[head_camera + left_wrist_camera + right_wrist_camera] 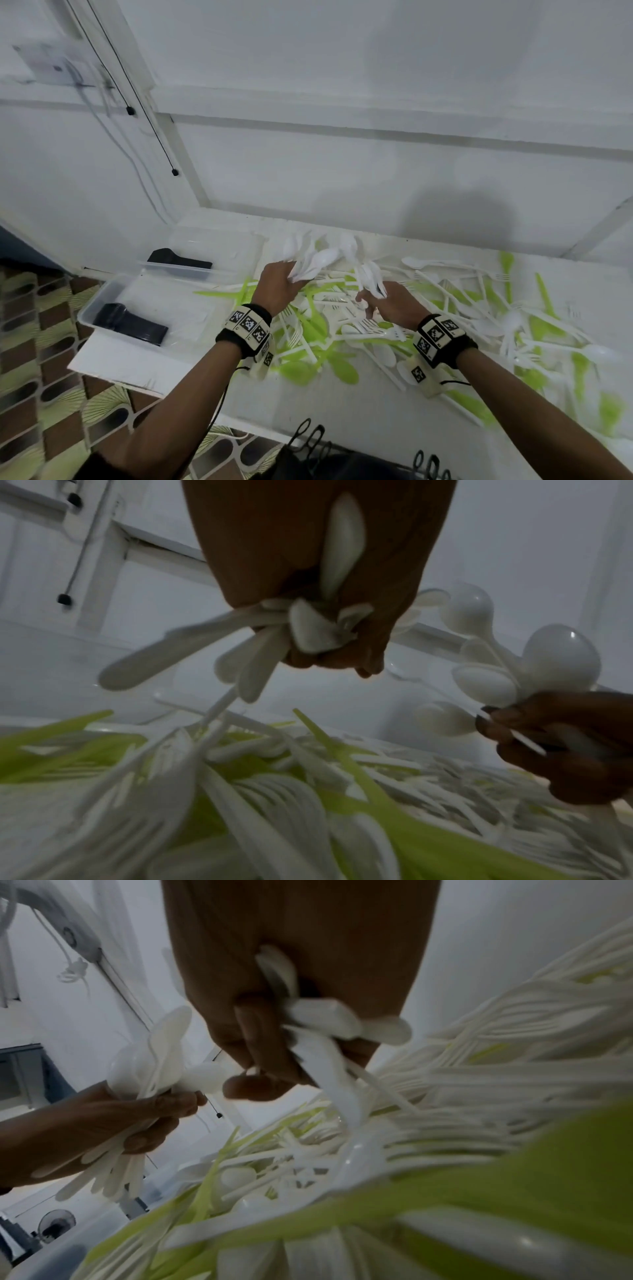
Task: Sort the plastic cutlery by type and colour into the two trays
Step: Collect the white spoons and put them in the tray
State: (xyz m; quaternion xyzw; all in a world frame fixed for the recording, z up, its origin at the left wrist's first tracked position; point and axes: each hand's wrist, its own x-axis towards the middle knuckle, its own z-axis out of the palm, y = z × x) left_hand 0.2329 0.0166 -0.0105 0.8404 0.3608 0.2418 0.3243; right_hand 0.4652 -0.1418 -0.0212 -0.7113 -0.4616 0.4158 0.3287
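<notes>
Left hand (279,286) grips a bunch of white spoons (317,258) above the cutlery pile (428,325), while right hand (394,303) beside it clutches more white spoons (371,277).

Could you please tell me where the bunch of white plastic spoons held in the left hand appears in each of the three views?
Head: bunch of white plastic spoons upper centre, above the left hand.
Left wrist: top centre, handles fanning down-left.
Right wrist: left edge, bowls up.
Shared landmark: the green and white cutlery pile below.
</notes>
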